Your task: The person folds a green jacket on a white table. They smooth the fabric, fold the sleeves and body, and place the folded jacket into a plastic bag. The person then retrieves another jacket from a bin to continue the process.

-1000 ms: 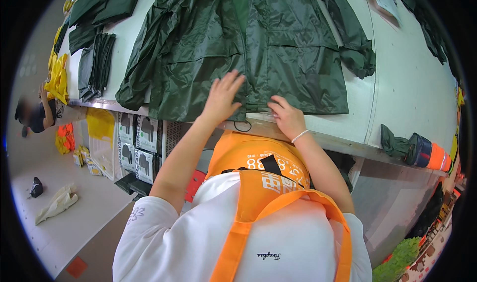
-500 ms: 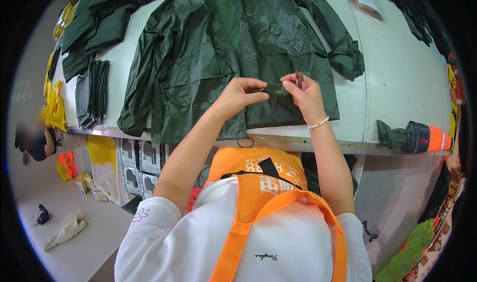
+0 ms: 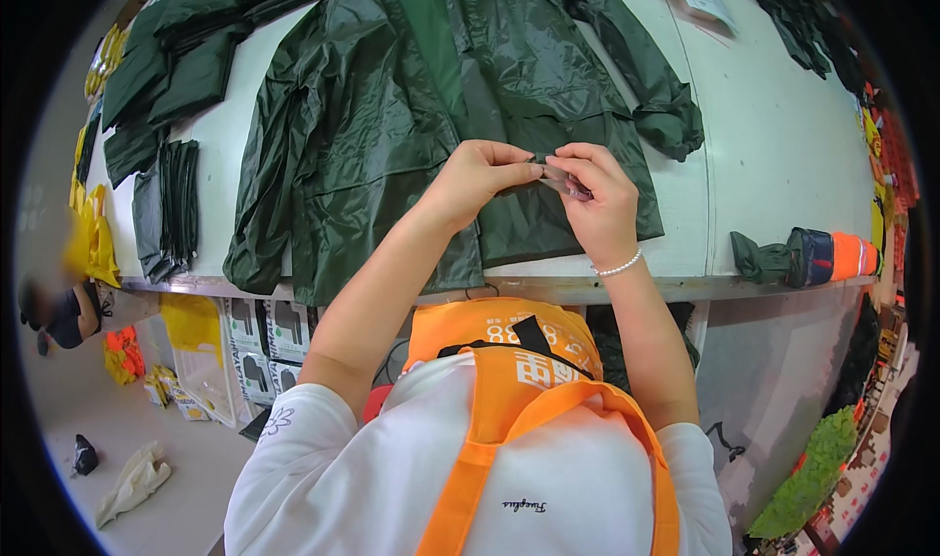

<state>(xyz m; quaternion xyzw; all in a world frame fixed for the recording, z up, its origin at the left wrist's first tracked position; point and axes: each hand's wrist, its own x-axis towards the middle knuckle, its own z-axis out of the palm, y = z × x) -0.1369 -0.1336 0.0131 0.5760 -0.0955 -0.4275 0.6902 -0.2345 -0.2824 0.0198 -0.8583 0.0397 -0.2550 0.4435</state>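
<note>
While the dark green raincoat (image 3: 431, 115) lies spread on the white bench (image 3: 774, 155), left hand (image 3: 480, 179) & right hand (image 3: 597, 199) meet at its front hem, both pinching a small fitting there. Rolled green-orange bundle (image 3: 813, 257) sits well apart, right edge.

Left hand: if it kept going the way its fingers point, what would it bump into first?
The left hand points right, toward the right hand. Their fingertips already nearly meet over the dark green raincoat, so it would probably meet the right hand's fingers first.
</note>
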